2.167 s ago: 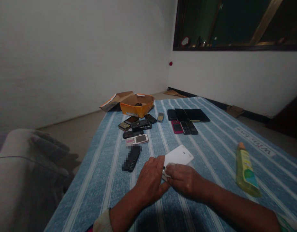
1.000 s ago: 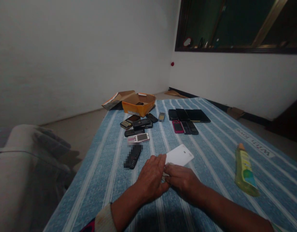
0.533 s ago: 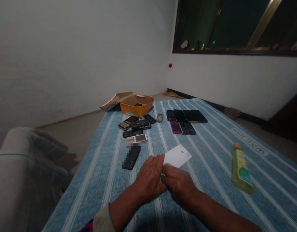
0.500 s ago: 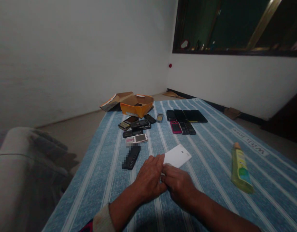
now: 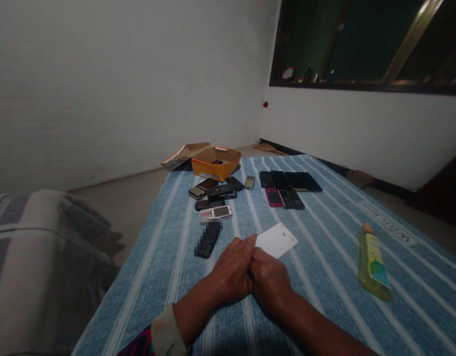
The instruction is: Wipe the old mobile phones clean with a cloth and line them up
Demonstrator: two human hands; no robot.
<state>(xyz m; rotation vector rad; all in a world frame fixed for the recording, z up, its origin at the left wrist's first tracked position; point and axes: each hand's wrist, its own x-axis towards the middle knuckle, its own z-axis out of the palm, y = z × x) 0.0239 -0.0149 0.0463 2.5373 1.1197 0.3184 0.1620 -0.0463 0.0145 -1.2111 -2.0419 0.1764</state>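
A white phone (image 5: 276,241), flat and with a small dark mark near its far end, lies at a slant in front of me just above the cloth. My left hand (image 5: 235,269) is closed over its near left end. Pressed against it, my right hand (image 5: 271,278) has its fingers curled in at the same near edge. The fingertips and that end of the phone are hidden. Left of my hands a black keypad phone (image 5: 211,240) rests on the cloth, partly blurred out. Beyond it is a white and pink keypad phone (image 5: 216,212).
Several dark phones (image 5: 220,190) lie before an open orange box (image 5: 215,168). Further right, phones and a black tablet (image 5: 305,181) form rows, a pink phone (image 5: 273,197) among them. A yellow-green bottle (image 5: 374,267) lies at right on the striped blue cloth (image 5: 324,296).
My right hand has curled more tightly and moved slightly up against my left. The view has shifted a little, and the white phone keeps nearly the same slant.
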